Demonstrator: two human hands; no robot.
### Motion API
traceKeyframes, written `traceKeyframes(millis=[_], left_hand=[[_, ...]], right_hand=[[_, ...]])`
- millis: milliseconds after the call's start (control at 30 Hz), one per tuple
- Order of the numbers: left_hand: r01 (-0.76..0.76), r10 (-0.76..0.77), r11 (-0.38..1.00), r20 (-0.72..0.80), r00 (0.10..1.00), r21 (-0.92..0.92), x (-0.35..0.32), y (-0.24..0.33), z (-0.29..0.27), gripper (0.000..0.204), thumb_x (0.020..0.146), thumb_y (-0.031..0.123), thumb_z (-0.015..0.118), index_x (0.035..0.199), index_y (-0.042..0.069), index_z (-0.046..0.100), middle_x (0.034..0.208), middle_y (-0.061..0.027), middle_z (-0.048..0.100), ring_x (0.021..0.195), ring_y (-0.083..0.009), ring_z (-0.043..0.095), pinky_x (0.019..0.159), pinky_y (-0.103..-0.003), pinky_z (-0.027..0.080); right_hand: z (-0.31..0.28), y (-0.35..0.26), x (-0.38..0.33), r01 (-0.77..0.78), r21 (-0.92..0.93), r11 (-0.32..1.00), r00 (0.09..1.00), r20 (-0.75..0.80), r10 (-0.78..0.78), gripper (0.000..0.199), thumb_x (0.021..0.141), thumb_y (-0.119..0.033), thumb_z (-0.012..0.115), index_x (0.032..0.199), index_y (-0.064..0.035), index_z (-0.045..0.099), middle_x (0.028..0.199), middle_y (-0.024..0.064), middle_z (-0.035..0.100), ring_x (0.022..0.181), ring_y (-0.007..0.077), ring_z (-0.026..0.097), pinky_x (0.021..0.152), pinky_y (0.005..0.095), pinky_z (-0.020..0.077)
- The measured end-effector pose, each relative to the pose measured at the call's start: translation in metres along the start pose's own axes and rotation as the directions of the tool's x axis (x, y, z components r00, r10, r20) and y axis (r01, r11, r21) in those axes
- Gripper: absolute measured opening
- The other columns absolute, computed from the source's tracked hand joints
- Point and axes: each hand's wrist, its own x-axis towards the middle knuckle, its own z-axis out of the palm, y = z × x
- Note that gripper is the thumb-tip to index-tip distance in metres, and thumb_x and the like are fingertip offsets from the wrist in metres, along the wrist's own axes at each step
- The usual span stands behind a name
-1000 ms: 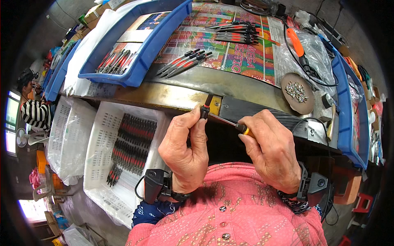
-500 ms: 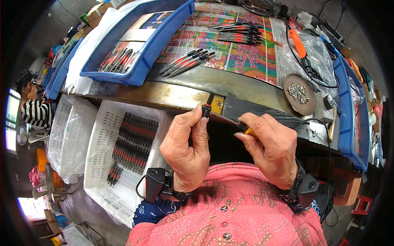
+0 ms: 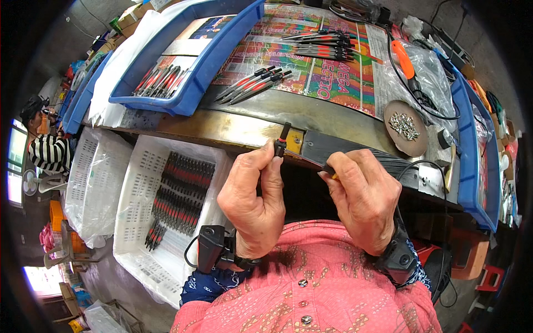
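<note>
My left hand (image 3: pixel 256 200) pinches a black pen-shaped piece (image 3: pixel 284 133) with a red ring between thumb and forefinger. The piece stands nearly upright at the bench's front edge, and its lower end is hidden by my fingers. My right hand (image 3: pixel 363 194) is closed round a small screwdriver (image 3: pixel 333 173) with a black-and-yellow handle, mostly covered by the fingers. Its thin metal shaft points left to the piece. Whether the tip touches it, I cannot tell. Beyond my hands, several black-and-red pen-shaped pieces (image 3: pixel 255 86) lie on the bench.
At left, a white crate (image 3: pixel 130 222) holds rows of black-and-red pieces. A blue tray (image 3: pixel 189 100) with more pieces stands above it. A brown dish (image 3: pixel 411 149) of small metal parts sits at right, near an orange-handled tool (image 3: pixel 404 60). Another person (image 3: pixel 50 150) is at far left.
My right hand has turned, its wrist dropping slightly and its fingers covering more of the screwdriver handle. My left hand and the pen-shaped piece have barely moved.
</note>
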Motion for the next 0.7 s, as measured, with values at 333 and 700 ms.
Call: traceKeyframes(millis=[333,700], left_hand=[[0.033,-0.033,0.999,0.019,0.999,-0.019,-0.003,-0.001,0.002,0.014,0.09,0.0,0.056,0.103,-0.003,0.061,0.086,-0.0051,0.061,0.064,-0.0057,0.055,0.055,-0.018,0.045],[0.056,-0.055,0.998,0.008,0.998,-0.029,-0.002,0.003,0.002,0.015,0.088,-0.001,0.058,0.102,-0.003,0.061,0.082,-0.0078,0.062,0.066,-0.0121,0.057,0.059,-0.022,0.047]], right_hand=[[0.003,0.006,-0.001,0.035,0.102,0.994,0.998,-0.053,-0.029,0.03,0.068,-0.002,0.07,0.095,0.0019,0.058,0.079,0.0129,0.057,0.066,0.0286,0.056,0.059,0.0354,0.0466],[-0.004,-0.001,0.0,-0.115,0.131,0.985,0.991,0.078,0.105,0.029,0.07,0.003,0.07,0.096,0.0015,0.058,0.077,0.0126,0.056,0.064,0.027,0.056,0.058,0.033,0.0459]])
